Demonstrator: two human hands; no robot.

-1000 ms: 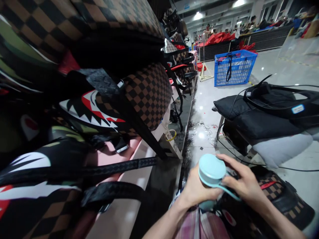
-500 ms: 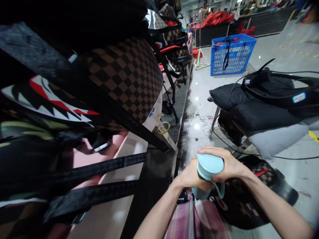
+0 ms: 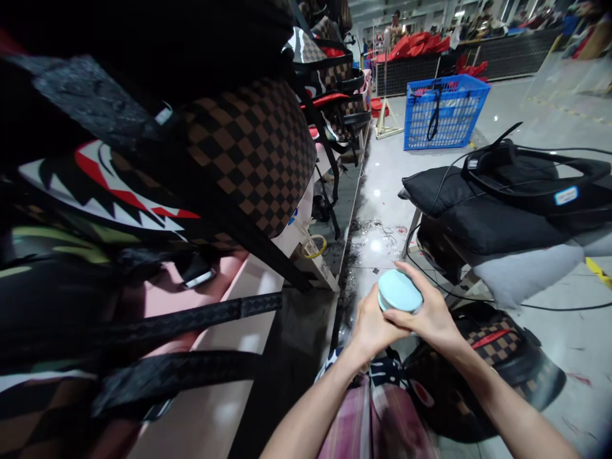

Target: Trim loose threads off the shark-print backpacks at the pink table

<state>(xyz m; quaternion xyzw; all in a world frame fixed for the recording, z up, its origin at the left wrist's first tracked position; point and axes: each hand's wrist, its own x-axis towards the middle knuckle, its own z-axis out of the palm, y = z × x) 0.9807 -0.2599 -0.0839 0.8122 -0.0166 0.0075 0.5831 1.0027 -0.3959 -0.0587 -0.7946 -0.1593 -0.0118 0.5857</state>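
left hand [image 3: 375,324] and right hand [image 3: 434,317] both curled around pale-blue-lidded container [image 3: 400,291]; checkered bag [image 3: 517,344] near right; blue basket [image 3: 444,121] far right.

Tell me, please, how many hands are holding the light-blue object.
2: the left hand at the left side of the light-blue object, and the right hand at its right side.

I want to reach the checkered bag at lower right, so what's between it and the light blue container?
In the head view, the right hand, touching the light blue container, lies between it and the checkered bag.
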